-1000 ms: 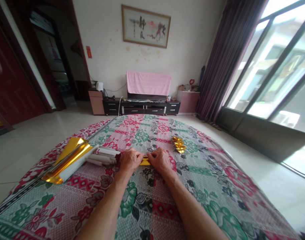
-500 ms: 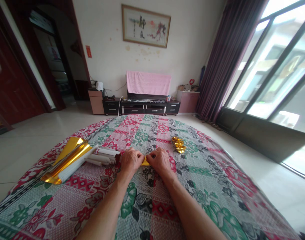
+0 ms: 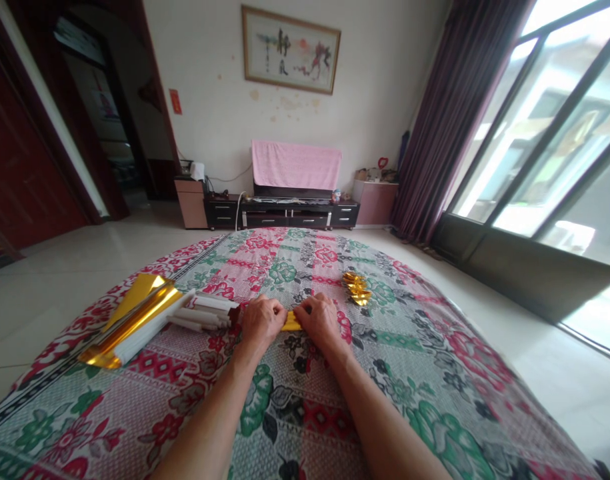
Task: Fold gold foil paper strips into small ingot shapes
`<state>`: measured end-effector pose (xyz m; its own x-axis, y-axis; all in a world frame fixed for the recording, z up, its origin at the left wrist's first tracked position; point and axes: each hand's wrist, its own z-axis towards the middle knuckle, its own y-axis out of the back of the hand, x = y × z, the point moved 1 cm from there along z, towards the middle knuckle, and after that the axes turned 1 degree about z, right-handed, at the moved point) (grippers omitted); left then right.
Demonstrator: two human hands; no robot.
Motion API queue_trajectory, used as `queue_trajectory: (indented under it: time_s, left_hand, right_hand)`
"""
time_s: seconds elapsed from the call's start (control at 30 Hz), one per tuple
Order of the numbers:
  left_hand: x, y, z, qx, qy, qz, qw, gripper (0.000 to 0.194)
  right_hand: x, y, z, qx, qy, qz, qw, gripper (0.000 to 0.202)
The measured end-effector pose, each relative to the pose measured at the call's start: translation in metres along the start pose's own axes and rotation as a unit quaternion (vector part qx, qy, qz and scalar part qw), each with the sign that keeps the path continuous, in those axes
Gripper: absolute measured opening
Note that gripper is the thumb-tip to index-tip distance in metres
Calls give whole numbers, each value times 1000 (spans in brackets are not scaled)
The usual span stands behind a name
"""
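Note:
A small strip of yellow-gold paper (image 3: pixel 291 322) lies between my two hands, low over the patterned cloth. My left hand (image 3: pixel 263 319) pinches its left end, and the curled fingers of my right hand (image 3: pixel 319 319) grip its right end. Folded shiny gold pieces (image 3: pixel 357 289) rest in a short row beyond my right hand. To the left of my hands are several white rolls (image 3: pixel 207 312), beside a larger roll of gold foil paper (image 3: pixel 135 323) with a loose gold flap. The parts of the strip under my fingers are hidden.
A flowered cloth (image 3: pixel 395 400) covers the round table. Beyond its far edge stand a black low cabinet (image 3: pixel 269 220) and a screen under a pink cloth (image 3: pixel 297 163). A purple curtain (image 3: pixel 449 113) and glass doors are at the right.
Slightly more of the gold strip shows between my hands, and lines now run along it. Both hands keep their grip in nearly the same place.

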<state>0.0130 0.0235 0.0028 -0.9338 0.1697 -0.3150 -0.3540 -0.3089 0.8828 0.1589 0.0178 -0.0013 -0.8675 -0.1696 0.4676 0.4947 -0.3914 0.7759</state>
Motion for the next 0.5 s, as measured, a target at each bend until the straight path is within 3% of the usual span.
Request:
queue_trajectory:
  time_s: [0.33, 0.5]
  left_hand:
    - [-1, 0, 0, 0, 10, 13, 1000, 21]
    - [-3, 1, 0, 0, 19, 10, 1000, 19]
  right_hand:
    - [-10, 1, 3, -4, 8, 7, 1000, 15]
    - [-9, 8, 1, -100, 2, 46, 994, 21]
